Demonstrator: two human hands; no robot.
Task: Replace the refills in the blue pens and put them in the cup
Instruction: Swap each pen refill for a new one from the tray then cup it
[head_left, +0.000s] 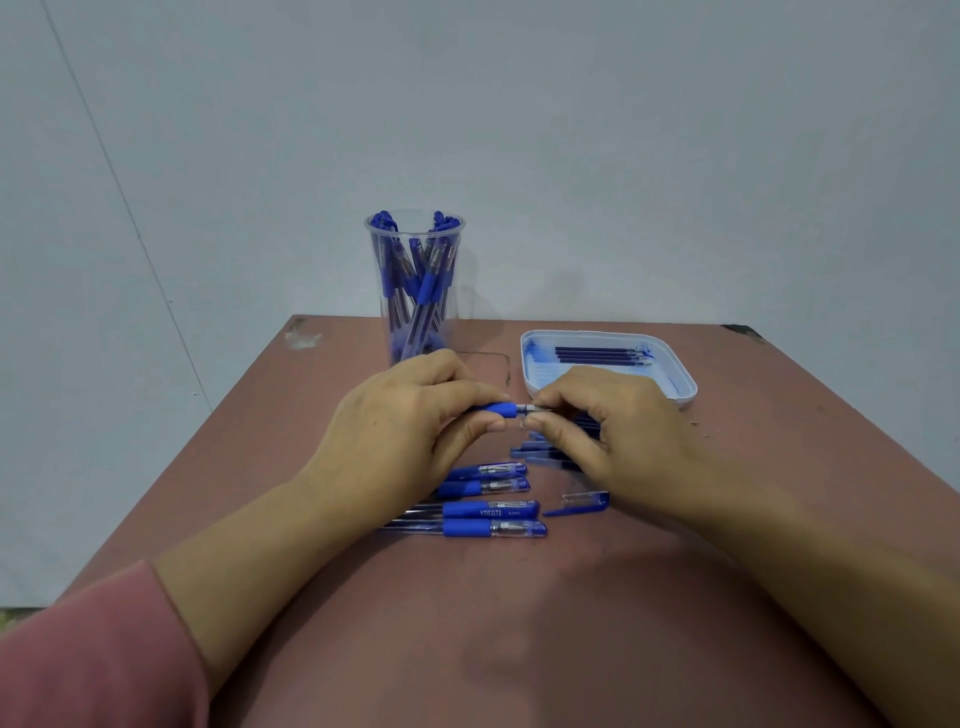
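Observation:
My left hand (410, 421) grips a blue pen (503, 410) by its rubber grip, held level above the table. My right hand (608, 431) pinches the pen's metal tip end between thumb and fingers. A clear plastic cup (415, 280) holding several blue pens stands behind my left hand. Several capped blue pens (488, 506) lie in a row on the table below my hands. A loose blue pen cap (582, 503) lies to their right. More blue parts (540, 451) lie partly hidden under my right hand.
A white tray (680, 374) stained with blue ink sits at the back right and holds several dark refills (597, 356). The brown table (467, 623) ends at a pale wall behind; its left edge runs diagonally near my pink sleeve (93, 654).

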